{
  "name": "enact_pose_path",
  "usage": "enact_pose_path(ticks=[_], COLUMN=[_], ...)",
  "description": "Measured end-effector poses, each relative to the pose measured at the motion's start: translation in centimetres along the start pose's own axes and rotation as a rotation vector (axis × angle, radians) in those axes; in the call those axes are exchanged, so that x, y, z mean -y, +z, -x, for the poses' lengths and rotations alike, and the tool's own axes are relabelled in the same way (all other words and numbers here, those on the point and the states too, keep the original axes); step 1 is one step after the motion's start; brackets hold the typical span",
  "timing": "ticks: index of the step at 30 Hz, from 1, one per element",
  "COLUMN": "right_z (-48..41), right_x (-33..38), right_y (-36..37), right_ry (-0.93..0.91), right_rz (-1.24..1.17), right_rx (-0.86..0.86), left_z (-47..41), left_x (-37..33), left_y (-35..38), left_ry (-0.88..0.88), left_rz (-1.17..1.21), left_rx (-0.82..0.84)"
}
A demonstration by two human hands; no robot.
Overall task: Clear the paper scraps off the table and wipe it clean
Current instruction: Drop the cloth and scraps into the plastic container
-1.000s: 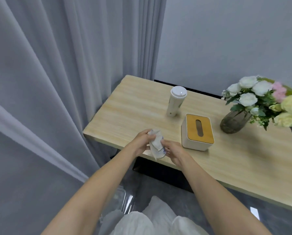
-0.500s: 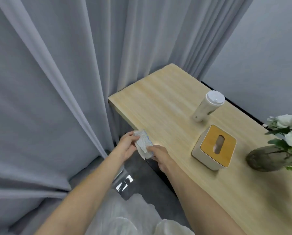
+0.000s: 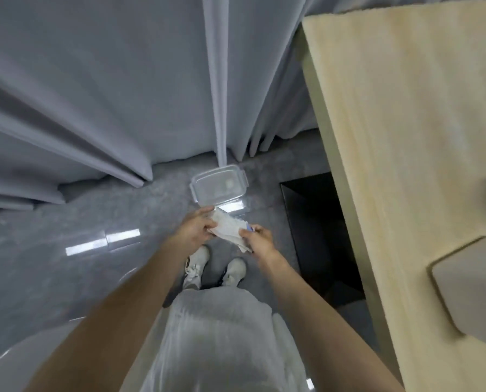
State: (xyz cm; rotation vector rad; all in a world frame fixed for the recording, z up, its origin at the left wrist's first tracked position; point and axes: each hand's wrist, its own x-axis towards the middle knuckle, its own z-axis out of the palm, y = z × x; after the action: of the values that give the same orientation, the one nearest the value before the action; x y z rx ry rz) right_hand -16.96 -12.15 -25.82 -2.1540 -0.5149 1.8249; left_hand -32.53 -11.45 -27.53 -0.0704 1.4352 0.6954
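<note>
Grey curtains [image 3: 94, 94] are seen on the left and across the top, and their folds reach down to a glossy grey floor [image 3: 52, 222], on which bright reflections are shown. Near the middle, the left hand [image 3: 198, 230] is held out over the floor with its fingers curled around one end of a crumpled white paper [image 3: 229, 230]. The paper is kept between the two hands, off the table, and in the picture it lies just below a clear plastic container [image 3: 217, 185] which stands on the floor by the curtain hem. Light shoes [image 3: 196, 267] are seen under the hands. The other end of the paper is pinched by the right hand [image 3: 257, 240], where a small blue part is visible. Further right, a dark panel [image 3: 320, 222] is seen under the light wooden table [image 3: 405, 137], and a tissue box [image 3: 467, 301] is placed on it at the right edge.
</note>
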Motion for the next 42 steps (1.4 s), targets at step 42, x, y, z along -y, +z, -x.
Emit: enact_pose_path(ticks=[42], right_z=[-42.7], right_x=[-13.4], right_y=[18.3], right_ry=[-0.146], right_rz=[0.146], right_rx=[-0.29], left_z=[-43.5], left_x=[8.1], left_y=[-12.3], left_ry=[0.093], left_rz=[-0.147], left_rx=[-0.44])
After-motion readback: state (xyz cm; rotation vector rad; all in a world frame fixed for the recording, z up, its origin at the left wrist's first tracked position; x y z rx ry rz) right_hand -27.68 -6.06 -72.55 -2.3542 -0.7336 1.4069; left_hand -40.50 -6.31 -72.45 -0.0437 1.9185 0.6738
